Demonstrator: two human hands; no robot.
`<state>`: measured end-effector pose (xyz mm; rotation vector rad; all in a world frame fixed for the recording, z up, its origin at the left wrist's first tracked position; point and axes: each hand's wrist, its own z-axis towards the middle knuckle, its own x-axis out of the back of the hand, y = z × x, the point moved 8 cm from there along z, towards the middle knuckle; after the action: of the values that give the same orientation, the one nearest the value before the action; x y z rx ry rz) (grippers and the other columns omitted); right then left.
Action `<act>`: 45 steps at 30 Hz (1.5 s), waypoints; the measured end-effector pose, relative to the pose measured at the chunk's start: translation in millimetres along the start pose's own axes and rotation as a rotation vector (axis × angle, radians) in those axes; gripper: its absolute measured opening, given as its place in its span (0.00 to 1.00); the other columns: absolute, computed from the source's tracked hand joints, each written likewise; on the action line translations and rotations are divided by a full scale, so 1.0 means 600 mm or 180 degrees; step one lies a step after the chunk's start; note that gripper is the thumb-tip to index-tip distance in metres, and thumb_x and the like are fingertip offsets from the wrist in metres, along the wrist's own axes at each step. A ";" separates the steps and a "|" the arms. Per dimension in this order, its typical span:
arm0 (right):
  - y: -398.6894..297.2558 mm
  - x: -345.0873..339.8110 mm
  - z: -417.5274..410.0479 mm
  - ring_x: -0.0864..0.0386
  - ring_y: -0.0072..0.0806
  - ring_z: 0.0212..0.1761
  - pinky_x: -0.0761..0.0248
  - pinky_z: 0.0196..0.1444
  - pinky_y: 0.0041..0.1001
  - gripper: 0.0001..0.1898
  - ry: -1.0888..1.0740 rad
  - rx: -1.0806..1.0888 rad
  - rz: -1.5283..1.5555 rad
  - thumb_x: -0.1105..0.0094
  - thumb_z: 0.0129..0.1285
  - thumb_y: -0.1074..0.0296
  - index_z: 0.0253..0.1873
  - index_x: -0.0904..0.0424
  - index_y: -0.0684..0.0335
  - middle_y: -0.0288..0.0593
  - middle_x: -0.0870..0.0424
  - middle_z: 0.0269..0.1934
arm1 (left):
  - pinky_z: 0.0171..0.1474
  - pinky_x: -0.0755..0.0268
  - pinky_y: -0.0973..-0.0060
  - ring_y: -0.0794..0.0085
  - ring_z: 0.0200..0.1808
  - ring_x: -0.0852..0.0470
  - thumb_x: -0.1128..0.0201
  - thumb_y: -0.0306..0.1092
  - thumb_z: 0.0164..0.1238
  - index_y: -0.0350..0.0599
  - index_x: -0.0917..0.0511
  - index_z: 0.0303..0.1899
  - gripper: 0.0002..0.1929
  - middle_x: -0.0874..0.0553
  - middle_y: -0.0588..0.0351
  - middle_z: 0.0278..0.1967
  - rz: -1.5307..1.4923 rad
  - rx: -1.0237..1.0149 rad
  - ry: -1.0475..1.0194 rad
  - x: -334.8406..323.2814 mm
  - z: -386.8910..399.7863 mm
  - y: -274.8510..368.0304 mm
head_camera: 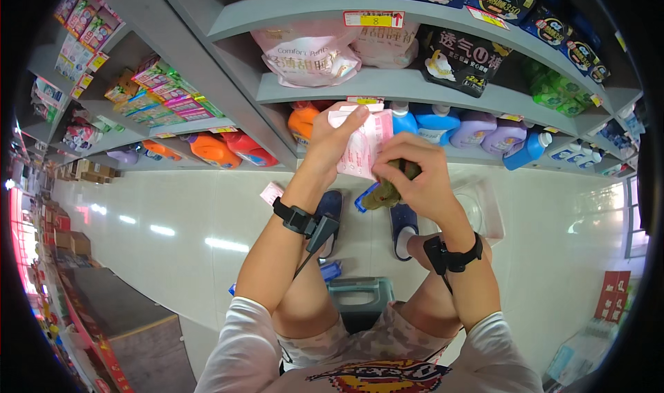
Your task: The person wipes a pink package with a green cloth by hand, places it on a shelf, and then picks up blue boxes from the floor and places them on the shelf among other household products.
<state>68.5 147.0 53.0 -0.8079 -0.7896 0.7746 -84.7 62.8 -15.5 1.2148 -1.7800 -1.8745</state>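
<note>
In my left hand (332, 138) is a pink and white soft package (365, 146), gripped near its top with the thumb across the front. It looks like a pack of sanitary pads and bears writing. My right hand (423, 172) holds a bunched olive-brown cloth (386, 195). Its fingertips are at the package's lower right edge; whether the cloth touches the package there is hard to see. Beneath the cloth a blue pack (366, 198) lies on the floor between my slippers, partly hidden.
Shelves before me carry a pink pants package (306, 55), a black package (461, 61) and detergent bottles (473, 129). A pink pack (271, 192) and a blue pack (331, 271) lie on the floor. A pale plastic basin (490, 211) stands right; a grey-green stool (384, 289) is under me.
</note>
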 end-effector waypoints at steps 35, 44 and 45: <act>0.033 0.053 -0.004 0.14 0.24 0.38 0.23 0.43 0.23 0.03 0.0734 -0.0399 0.0340 0.27 0.68 0.81 0.41 0.14 0.71 0.41 0.15 0.41 | 0.75 0.24 0.54 0.56 0.72 0.17 0.47 0.51 0.91 0.37 0.33 0.79 0.30 0.19 0.44 0.73 -0.0590 0.0042 -0.1031 -0.013 -0.021 0.009; 0.033 0.039 0.002 0.15 0.23 0.40 0.24 0.44 0.24 0.04 0.0565 -0.0508 0.0337 0.26 0.68 0.79 0.43 0.13 0.70 0.40 0.14 0.40 | 0.69 0.16 0.51 0.51 0.68 0.13 0.49 0.55 0.91 0.37 0.32 0.78 0.31 0.17 0.39 0.71 -0.1031 0.0717 -0.0693 -0.011 -0.019 -0.019; 0.034 0.042 0.001 0.16 0.23 0.40 0.24 0.45 0.24 0.04 0.0608 -0.0459 0.0326 0.25 0.68 0.78 0.43 0.13 0.70 0.40 0.14 0.40 | 0.69 0.16 0.51 0.50 0.69 0.14 0.48 0.54 0.91 0.38 0.33 0.78 0.31 0.18 0.39 0.71 -0.0933 0.0598 -0.0671 -0.015 -0.021 -0.012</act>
<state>74.1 177.3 43.4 -1.0423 -0.6416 0.7246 -67.6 61.8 -17.2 1.4610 -2.0192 -2.1012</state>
